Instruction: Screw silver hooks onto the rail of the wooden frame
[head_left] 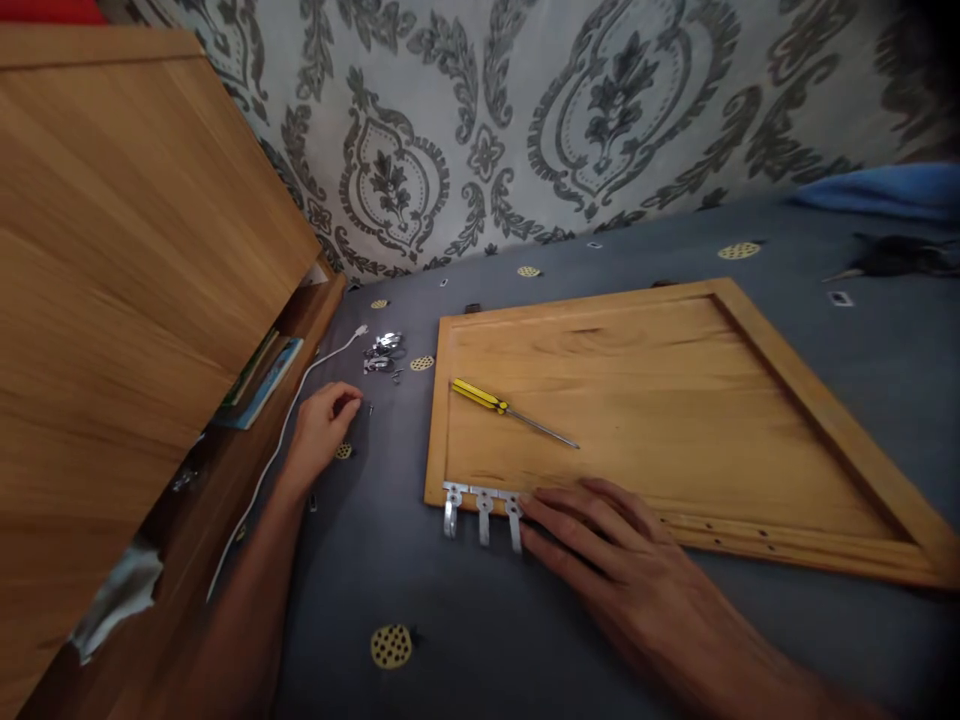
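My left hand (326,425) is just above the grey sheet, thumb and fingers pinched together. Whatever may be between the fingertips is too small to make out. A tiny metal piece, perhaps a screw (370,409), lies by those fingertips. My right hand (607,545) rests over the near edge of a framed wooden panel (630,390), fingers stretched out and touching the end of a metal hook rail (484,500). Three hooks show, hanging over the edge; my fingers may hide more of the rail. A yellow-handled screwdriver (484,397) lies on the panel.
Shiny metal hardware (384,352) is heaped left of the panel. A white cable (281,440) runs along the wooden cabinet (150,250), which has books (266,385) on its shelf. A patterned curtain or wall covering (480,120) is behind. Blue cloth (885,192) lies far right.
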